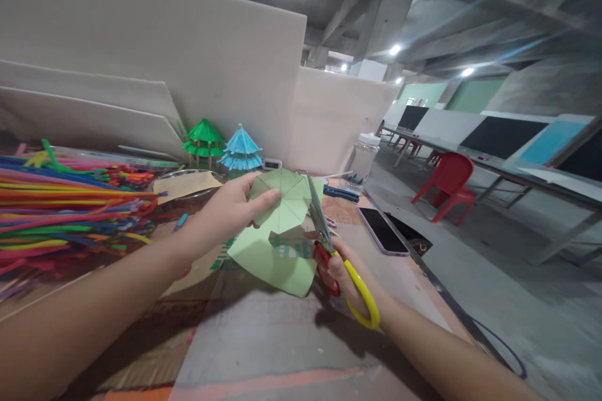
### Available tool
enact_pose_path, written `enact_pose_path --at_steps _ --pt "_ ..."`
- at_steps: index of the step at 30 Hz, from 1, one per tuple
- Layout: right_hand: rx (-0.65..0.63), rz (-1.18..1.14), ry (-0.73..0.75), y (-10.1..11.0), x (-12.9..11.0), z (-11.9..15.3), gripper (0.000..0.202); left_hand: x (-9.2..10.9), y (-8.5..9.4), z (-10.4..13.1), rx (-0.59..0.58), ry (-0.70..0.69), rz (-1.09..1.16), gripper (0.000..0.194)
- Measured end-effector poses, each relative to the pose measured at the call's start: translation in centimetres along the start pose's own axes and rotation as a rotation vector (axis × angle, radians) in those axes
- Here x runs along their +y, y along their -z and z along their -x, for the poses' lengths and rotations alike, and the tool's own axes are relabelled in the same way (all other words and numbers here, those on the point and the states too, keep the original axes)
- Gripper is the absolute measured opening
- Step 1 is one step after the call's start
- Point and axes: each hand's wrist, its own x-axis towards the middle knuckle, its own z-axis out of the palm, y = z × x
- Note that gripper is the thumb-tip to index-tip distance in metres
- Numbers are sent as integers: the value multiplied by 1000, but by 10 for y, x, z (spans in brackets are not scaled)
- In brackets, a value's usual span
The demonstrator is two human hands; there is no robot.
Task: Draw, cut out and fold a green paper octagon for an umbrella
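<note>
Pinched between the thumb and fingers of my left hand (pixel 244 202) is a sheet of light green paper (pixel 277 263), held above the table. Pencil lines cross on its upper part, and a partly cut, curved strip hangs below. My right hand (pixel 350 272) is closed on scissors (pixel 362 291) with one yellow and one red handle. The scissor blades point up and away, at the right edge of the paper; whether they are fully closed is hard to tell.
Colourful pipe cleaners (pixel 70 213) fill the left side. Green (pixel 205 138) and blue (pixel 241 147) paper umbrellas stand behind the paper. A phone (pixel 383 230) and a clear bottle (pixel 362 163) are at the right. White boards (pixel 226 62) rise behind; a red chair (pixel 446 182) stands beyond.
</note>
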Motion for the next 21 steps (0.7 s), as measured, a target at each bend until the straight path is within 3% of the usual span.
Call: enact_pose_path --at_steps 12,21 --pt "5 -65 -40 1 8 1 73 7 0 2 -10 46 -25 46" --pt "-67 -55 -19 1 -3 -3 75 4 2 1 -32 20 -10 45"
